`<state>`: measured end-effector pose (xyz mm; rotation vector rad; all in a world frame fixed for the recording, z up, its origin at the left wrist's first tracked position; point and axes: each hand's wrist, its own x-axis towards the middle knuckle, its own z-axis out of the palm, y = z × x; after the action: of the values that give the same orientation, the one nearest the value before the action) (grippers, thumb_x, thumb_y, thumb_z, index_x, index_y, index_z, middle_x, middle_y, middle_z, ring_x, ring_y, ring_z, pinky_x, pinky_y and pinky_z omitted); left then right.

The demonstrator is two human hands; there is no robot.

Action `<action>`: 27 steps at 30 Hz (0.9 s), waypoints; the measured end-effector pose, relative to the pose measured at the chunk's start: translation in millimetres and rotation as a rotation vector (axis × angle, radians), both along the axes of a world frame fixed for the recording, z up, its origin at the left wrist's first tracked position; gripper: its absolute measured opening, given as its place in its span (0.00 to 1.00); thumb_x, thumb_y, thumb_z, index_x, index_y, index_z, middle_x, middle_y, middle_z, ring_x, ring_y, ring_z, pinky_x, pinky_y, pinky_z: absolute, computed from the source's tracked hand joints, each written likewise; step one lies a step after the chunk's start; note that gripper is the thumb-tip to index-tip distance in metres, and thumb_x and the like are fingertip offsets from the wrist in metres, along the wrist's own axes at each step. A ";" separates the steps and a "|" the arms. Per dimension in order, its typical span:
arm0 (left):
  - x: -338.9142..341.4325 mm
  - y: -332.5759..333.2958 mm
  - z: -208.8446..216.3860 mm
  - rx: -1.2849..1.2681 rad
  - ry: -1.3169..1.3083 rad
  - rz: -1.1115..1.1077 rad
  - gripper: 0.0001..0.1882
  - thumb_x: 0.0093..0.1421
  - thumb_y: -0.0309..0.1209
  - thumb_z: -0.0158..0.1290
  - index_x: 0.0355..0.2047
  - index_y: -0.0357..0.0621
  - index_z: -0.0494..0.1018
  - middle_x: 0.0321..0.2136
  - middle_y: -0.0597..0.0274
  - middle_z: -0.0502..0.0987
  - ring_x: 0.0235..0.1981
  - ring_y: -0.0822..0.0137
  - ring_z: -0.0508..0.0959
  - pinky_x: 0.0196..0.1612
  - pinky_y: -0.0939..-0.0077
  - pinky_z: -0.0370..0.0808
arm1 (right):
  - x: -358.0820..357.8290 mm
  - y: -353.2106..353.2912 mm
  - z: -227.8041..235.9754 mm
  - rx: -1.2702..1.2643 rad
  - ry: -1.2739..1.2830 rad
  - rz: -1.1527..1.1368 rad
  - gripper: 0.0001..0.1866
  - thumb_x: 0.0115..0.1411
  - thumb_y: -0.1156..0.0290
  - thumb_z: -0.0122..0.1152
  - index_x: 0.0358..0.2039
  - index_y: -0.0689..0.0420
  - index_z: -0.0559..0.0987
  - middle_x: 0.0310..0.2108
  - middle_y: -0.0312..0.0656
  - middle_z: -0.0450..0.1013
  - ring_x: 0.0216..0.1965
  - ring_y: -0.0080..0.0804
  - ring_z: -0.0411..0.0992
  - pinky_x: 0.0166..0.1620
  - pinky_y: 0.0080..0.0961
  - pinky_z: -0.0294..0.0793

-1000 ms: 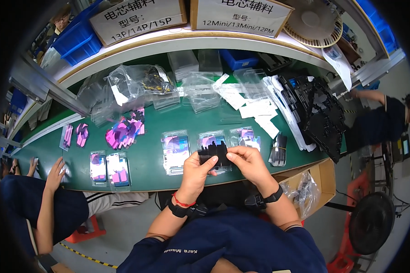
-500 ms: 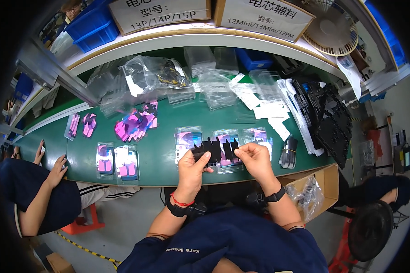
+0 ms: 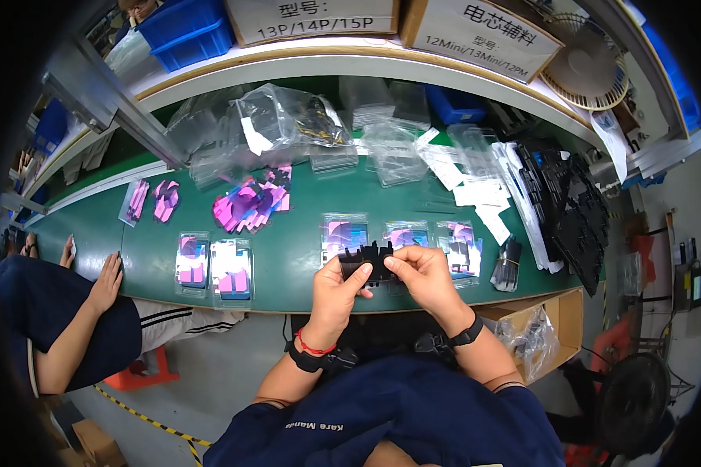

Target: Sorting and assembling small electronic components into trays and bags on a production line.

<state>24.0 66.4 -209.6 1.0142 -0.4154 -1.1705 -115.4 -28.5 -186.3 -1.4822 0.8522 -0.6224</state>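
Thin black notched pieces are held up over the front edge of the table, pinched between my two hands. My left hand grips their left side, thumb across the front. At their right side my right hand pinches with thumb and forefinger. How many pieces overlap there I cannot tell. Just behind lies a clear plastic tray with pink and blue pieces; a second tray is partly covered by my right hand. Right of that hand is a third tray.
A banded bundle of dark strips lies at right, near stacked black plastic trays. Leftward are a purple-pink heap and two filled trays. Clear bags lie behind. A co-worker's hand rests on the table's left.
The black pieces, spread wide before, now sit closer together. My right hand has come in toward my left. The whole view has shifted slightly, with the table things appearing further right.
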 end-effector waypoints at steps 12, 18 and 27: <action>18.8 15.4 -4.5 0.013 -0.041 0.083 0.08 0.59 0.24 0.58 0.39 0.38 0.75 0.32 0.63 0.80 0.28 0.77 0.77 0.24 0.83 0.76 | 22.1 11.8 -5.4 0.011 -0.023 -0.008 0.07 0.56 0.74 0.68 0.25 0.64 0.81 0.21 0.33 0.76 0.23 0.12 0.68 0.27 0.14 0.67; 39.6 27.4 -4.0 0.017 -0.002 0.289 0.07 0.60 0.23 0.57 0.39 0.38 0.75 0.33 0.62 0.80 0.27 0.75 0.78 0.24 0.82 0.76 | 29.8 -0.2 -11.4 -0.018 0.060 -0.081 0.07 0.56 0.73 0.69 0.26 0.64 0.81 0.22 0.35 0.77 0.24 0.14 0.70 0.27 0.16 0.69; 55.3 44.9 -2.0 0.022 0.012 0.348 0.08 0.60 0.24 0.58 0.40 0.40 0.75 0.33 0.63 0.80 0.29 0.76 0.78 0.24 0.82 0.77 | 58.0 16.8 7.9 -0.797 0.445 -0.108 0.12 0.52 0.70 0.70 0.33 0.63 0.79 0.31 0.44 0.77 0.28 0.27 0.74 0.30 0.26 0.72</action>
<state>79.3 111.3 -211.6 1.0504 -0.2053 -0.8685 -57.3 -11.7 -178.4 -2.3671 1.0928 -0.7730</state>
